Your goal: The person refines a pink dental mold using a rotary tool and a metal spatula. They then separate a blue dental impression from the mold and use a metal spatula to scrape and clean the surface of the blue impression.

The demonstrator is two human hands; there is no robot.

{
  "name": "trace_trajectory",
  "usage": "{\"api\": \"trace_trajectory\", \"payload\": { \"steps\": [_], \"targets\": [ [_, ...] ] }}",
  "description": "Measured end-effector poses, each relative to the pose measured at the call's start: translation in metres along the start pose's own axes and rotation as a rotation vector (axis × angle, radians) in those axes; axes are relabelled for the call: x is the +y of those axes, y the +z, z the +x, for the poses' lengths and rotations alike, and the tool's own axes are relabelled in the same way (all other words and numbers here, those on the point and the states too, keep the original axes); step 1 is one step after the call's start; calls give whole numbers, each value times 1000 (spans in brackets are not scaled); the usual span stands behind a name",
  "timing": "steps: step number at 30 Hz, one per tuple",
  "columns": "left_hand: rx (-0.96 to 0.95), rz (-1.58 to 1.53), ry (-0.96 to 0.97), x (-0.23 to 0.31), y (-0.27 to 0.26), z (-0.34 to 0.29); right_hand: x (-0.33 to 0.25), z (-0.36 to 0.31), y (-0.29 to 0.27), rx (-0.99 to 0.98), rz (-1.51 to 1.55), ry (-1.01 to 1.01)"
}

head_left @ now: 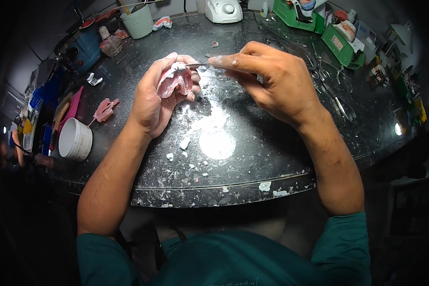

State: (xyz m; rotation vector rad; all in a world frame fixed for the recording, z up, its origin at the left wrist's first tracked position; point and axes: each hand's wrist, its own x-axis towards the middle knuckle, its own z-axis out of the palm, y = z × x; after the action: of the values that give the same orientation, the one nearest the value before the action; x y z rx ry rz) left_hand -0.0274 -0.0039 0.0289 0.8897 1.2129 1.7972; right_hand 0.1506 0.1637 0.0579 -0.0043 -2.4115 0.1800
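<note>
Right hand [276,78]: thin blade [199,65] crosswise, tip left toward pink piece [175,86].

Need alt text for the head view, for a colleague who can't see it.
The left hand holds a pink-and-white molded piece while the right hand holds a thin metal blade at its top edge. White crumbs litter the dark table; a white tub is at left, metal tools at right.

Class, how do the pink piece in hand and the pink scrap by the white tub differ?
The piece sits in the left hand; the scrap is unheld. White material marks the piece's far edge; the scrap looks pink throughout. The piece looks larger than the scrap. Both are pink and irregular.
</note>
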Motion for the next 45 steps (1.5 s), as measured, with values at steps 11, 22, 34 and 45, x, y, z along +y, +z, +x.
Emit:
{"api": "trace_trajectory", "payload": {
  "steps": [11,22,34,45],
  "targets": [
    [-54,-77,-63,-7,-5,1,0,-1,-1,-55,-15,12],
    [-73,5,-86,-8,-5,-1,1,-2,-3,-90,-15,-35],
    [-106,52,-130,-6,1,-1,3,1,-10,-187,-9,-52],
    [-24,-56,-81,-11,5,7,6,3,-7,-165,361,-17]
  ]
}}
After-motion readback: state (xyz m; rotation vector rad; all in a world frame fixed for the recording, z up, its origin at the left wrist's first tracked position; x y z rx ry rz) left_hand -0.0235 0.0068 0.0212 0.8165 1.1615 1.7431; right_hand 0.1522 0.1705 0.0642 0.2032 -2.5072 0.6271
